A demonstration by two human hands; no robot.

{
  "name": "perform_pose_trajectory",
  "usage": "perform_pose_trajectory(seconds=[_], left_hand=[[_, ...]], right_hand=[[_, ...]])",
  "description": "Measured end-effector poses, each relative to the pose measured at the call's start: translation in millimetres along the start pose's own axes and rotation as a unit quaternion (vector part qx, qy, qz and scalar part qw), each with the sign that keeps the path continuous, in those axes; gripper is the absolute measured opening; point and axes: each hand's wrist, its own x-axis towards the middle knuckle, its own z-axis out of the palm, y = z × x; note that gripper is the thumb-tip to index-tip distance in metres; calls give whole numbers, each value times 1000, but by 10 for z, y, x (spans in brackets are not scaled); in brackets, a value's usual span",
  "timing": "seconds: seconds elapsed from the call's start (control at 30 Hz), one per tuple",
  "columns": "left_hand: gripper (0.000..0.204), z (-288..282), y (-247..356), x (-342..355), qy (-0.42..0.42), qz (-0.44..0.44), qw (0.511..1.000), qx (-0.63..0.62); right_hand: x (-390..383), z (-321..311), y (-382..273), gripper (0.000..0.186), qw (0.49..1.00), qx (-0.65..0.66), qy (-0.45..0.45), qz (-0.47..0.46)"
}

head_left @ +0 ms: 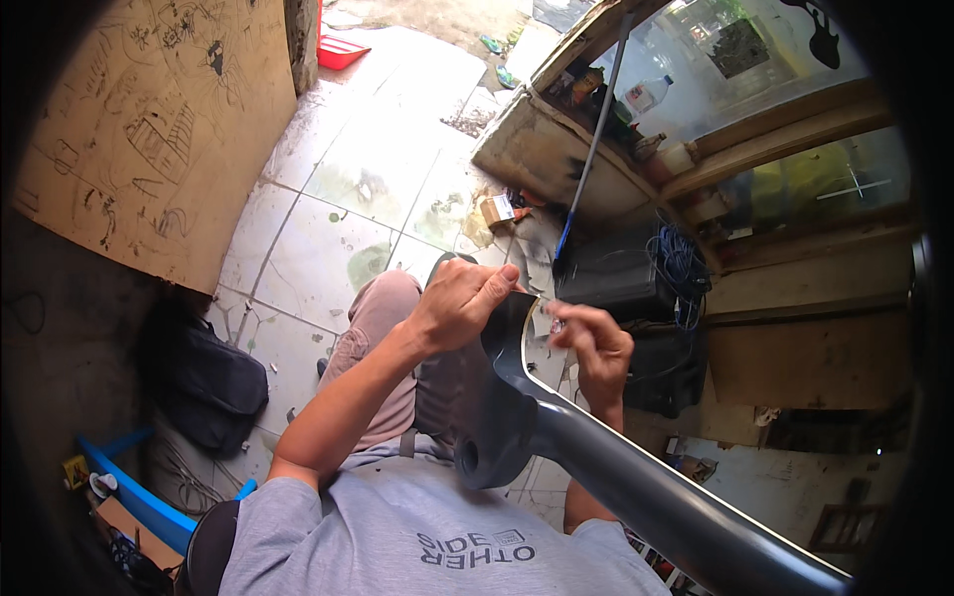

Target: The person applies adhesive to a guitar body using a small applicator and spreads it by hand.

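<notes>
Two hands at work on the edge of a dark grey guitar body held across the lap.

The left hand [459, 300] is closed over the upper horn of the guitar body [517, 397], fingers curled and thumb stretched along its pale edge binding. The right hand [594, 346] sits just beside that edge, fingertips pinched together on something small and pale that is too tiny to identify. The body rests against the person's thigh and grey T-shirt [397, 526], its long side running off toward the lower right. Below lies a stained tiled floor [328, 209], with a black bag [204, 382] at the left, a scribbled-on board [149, 129] behind it, and a coil of blue cable [681, 263] to the right.
</notes>
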Motion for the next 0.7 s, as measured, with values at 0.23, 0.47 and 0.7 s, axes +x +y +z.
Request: perform_pose_trajectory(seconds=[0.23, 0.47, 0.7], left_hand=[[52, 35, -101, -35, 22, 14, 999, -24], [52, -22, -91, -45, -25, -19, 999, -20], [51, -18, -78, -43, -25, -15, 999, -17]], right_hand=[[56, 165, -250, 14, 967, -232, -58, -87], [129, 231, -206, 24, 904, -364, -37, -221], [212, 264, -234, 28, 858, -428, -14, -285]])
